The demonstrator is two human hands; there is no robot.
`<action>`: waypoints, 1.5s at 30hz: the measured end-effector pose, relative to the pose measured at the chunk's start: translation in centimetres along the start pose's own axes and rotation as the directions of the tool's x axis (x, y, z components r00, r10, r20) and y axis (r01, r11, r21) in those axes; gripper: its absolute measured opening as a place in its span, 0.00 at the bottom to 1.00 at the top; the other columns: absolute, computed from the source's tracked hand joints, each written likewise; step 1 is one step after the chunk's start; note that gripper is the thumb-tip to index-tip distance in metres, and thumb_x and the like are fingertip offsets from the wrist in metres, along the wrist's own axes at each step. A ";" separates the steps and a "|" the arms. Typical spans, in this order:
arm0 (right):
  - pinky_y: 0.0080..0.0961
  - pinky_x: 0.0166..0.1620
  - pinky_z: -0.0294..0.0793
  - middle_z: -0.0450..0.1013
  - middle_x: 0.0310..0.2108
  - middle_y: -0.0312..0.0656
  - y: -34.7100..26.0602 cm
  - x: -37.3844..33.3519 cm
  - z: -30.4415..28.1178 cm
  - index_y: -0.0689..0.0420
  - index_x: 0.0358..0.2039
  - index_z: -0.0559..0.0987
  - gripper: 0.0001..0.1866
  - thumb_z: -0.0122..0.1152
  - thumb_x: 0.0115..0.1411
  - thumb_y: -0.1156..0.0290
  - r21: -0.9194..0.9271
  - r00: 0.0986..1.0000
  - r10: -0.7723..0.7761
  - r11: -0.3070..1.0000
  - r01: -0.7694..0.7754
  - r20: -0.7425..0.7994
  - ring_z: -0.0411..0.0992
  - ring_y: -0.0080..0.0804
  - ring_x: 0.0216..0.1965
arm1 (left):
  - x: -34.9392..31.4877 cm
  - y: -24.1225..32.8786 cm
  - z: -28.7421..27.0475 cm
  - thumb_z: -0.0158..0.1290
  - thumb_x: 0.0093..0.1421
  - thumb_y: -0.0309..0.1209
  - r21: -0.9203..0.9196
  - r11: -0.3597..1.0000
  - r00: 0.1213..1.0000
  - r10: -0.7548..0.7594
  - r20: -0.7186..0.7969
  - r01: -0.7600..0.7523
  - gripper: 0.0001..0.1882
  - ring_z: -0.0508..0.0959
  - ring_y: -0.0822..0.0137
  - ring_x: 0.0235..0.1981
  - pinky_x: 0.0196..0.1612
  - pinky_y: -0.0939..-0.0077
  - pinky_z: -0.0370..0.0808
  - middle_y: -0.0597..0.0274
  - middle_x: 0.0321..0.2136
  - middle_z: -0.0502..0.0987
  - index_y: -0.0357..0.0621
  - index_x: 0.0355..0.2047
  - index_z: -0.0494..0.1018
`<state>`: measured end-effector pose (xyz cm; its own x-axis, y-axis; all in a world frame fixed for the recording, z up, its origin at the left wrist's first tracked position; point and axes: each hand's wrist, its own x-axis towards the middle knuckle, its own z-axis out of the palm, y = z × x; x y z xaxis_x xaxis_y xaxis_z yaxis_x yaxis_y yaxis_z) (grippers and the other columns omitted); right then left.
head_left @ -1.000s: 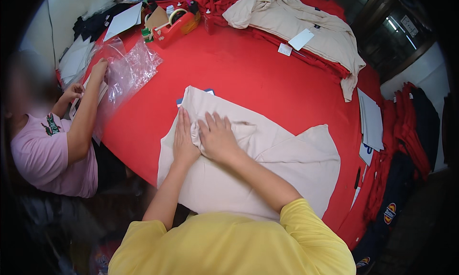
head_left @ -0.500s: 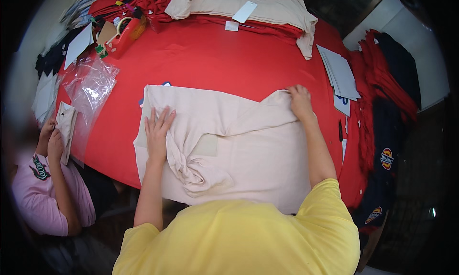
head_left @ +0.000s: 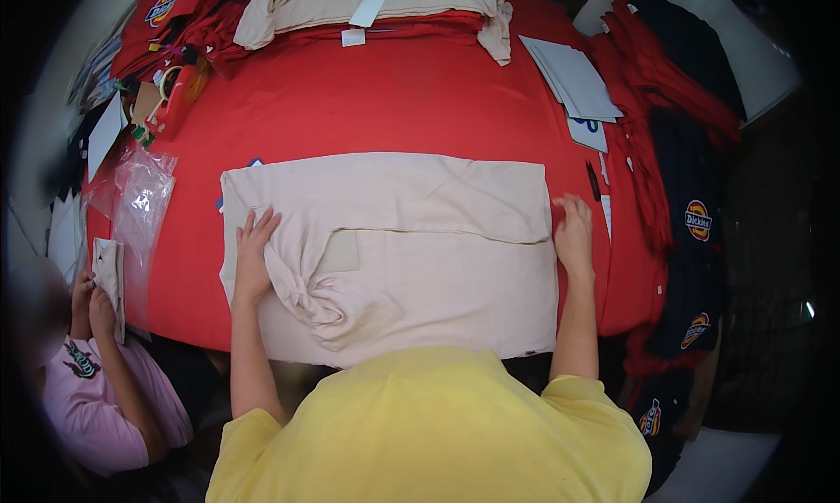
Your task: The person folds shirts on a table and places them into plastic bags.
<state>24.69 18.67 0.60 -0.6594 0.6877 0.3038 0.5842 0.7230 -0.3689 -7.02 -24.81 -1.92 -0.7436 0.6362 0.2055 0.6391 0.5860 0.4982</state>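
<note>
A beige garment lies partly folded in front of me, its far part turned over in a wide band. Left of its middle, some of its cloth is bunched and twisted, beside a greyish-beige rectangular patch. My left hand rests flat on the left part of the garment with its fingers spread. Just at the garment's right edge is my right hand, its fingers slightly bent and apart, holding nothing that I can see.
A red cloth covers the table. Beige garments lie on red ones at the back. Cards and dark garments are on the right. At left are a red tape dispenser, clear bags and another person holding a folded beige garment.
The garment's far right corner has been folded over and smoothed, so its right edge now runs straight. My right hand has come off that corner towards me. My whole view has shifted.
</note>
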 end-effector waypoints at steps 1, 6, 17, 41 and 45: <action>0.48 0.66 0.48 0.66 0.56 0.44 -0.8 0.8 1.4 0.55 0.49 0.74 0.21 0.49 0.55 0.84 0.117 0.999 0.010 0.993 -0.004 -0.050 0.58 0.45 0.62 | -0.1 -0.2 -0.6 0.53 0.56 0.35 0.016 1.000 0.998 0.007 0.065 -0.008 0.27 0.52 0.54 0.68 0.69 0.53 0.41 0.64 0.63 0.63 0.58 0.59 0.69; 0.50 0.69 0.37 0.51 0.68 0.41 -4.1 4.2 7.5 0.47 0.65 0.61 0.29 0.46 0.65 0.52 -0.339 0.980 -0.157 0.921 0.190 0.122 0.45 0.38 0.70 | -0.5 -2.0 -1.2 0.56 0.55 0.38 0.104 0.994 0.982 0.010 0.188 -0.030 0.32 0.48 0.52 0.69 0.69 0.51 0.40 0.65 0.67 0.56 0.59 0.62 0.65; 0.44 0.59 0.57 0.68 0.51 0.46 -12.1 -0.8 6.7 0.54 0.49 0.75 0.21 0.61 0.56 0.62 0.249 0.923 -0.377 0.903 0.349 0.073 0.62 0.46 0.55 | -1.6 -2.9 0.1 0.60 0.49 0.37 0.070 0.990 0.990 0.126 -0.062 -0.122 0.27 0.55 0.52 0.66 0.67 0.50 0.45 0.65 0.59 0.67 0.56 0.52 0.73; 0.38 0.56 0.68 0.70 0.47 0.48 -27.3 -15.1 2.6 0.64 0.50 0.71 0.17 0.50 0.66 0.66 0.703 0.823 -0.279 -0.428 -0.568 0.495 0.69 0.39 0.48 | -1.6 -4.1 -0.2 0.55 0.41 0.20 -0.112 0.972 0.974 0.194 -0.117 -0.207 0.16 0.66 0.54 0.50 0.60 0.58 0.58 0.62 0.43 0.72 0.45 0.34 0.72; 0.39 0.60 0.66 0.71 0.48 0.49 -24.9 -13.4 4.7 0.65 0.55 0.66 0.22 0.47 0.67 0.63 0.638 0.770 0.181 -0.687 -0.347 0.613 0.71 0.38 0.50 | -1.2 -3.7 -2.2 0.63 0.42 0.28 -0.181 0.971 0.985 0.166 0.039 -0.157 0.26 0.65 0.54 0.52 0.60 0.60 0.59 0.60 0.47 0.70 0.47 0.45 0.71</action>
<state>16.73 -8.83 1.61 -0.6919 0.6195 -0.3709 -0.4746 -0.7773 -0.4129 -8.93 -28.86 -2.10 -0.6186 0.7441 0.2524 0.7014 0.3782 0.6042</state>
